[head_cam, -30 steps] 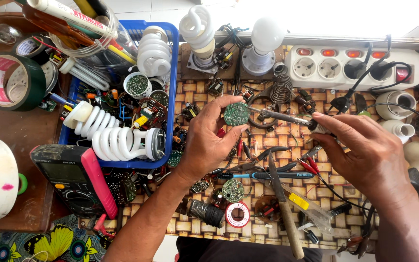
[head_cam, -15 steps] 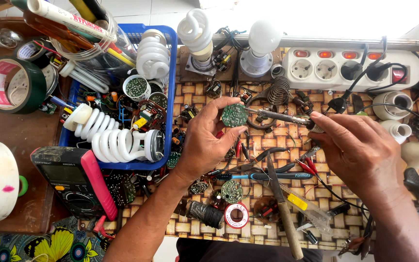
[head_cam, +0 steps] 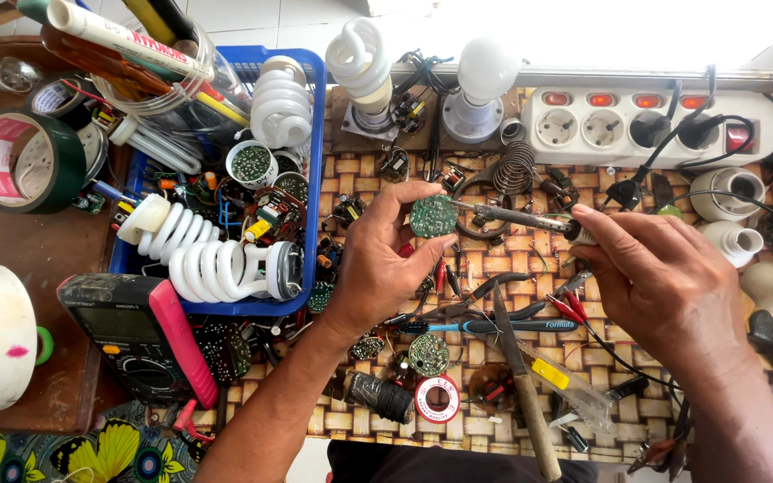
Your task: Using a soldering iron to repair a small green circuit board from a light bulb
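Note:
My left hand (head_cam: 385,264) pinches a small round green circuit board (head_cam: 432,216) between thumb and fingers, above the woven mat (head_cam: 480,416). My right hand (head_cam: 664,286) grips a soldering iron (head_cam: 516,216) by its handle, the metal shaft pointing left with its tip touching the board's right edge. Pliers (head_cam: 485,300) and a blue-handled tool (head_cam: 494,326) lie on the mat just below both hands. Another round board (head_cam: 428,354) rests lower down.
A blue basket (head_cam: 315,134) of spiral lamps and parts sits at the left. A multimeter (head_cam: 140,335), tape rolls (head_cam: 24,159), a white power strip (head_cam: 655,125), bulbs in holders (head_cam: 485,76), a solder spool (head_cam: 437,399) and lamp bases (head_cam: 731,192) crowd the bench.
Both hands stay close together over the mat. The iron's tip has closed in on the board's right edge; the board has barely moved.

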